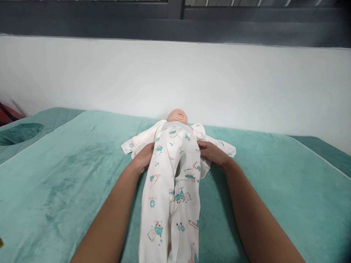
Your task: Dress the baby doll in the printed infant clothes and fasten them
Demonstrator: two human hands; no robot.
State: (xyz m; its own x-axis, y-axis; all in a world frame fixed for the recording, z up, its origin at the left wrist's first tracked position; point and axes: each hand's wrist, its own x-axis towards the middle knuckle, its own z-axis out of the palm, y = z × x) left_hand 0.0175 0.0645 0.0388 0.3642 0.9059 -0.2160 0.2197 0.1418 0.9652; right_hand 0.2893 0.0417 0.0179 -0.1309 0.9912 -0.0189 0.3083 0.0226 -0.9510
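Observation:
A baby doll (pixel 178 116) lies on its back with its head toward the wall. It wears a white long-sleeved top (pixel 148 136), with the sleeves spread to both sides. White baby pants (pixel 175 197) with teal and pink animal prints cover its trunk and legs and run toward me, with an opening at the crotch. My left hand (pixel 144 157) grips the pants' left edge near the waist, its fingertips hidden by the cloth. At the opposite edge, my right hand (pixel 212 152) holds the pants with bent fingers, over the top's lower hem.
A teal padded cover (pixel 82 182) lies under the doll, with a round hole (pixel 22 133) at the far left. Behind stands a white wall (pixel 175 76) below a dark frame (pixel 109 23). Something red (pixel 11 115) shows at the left edge.

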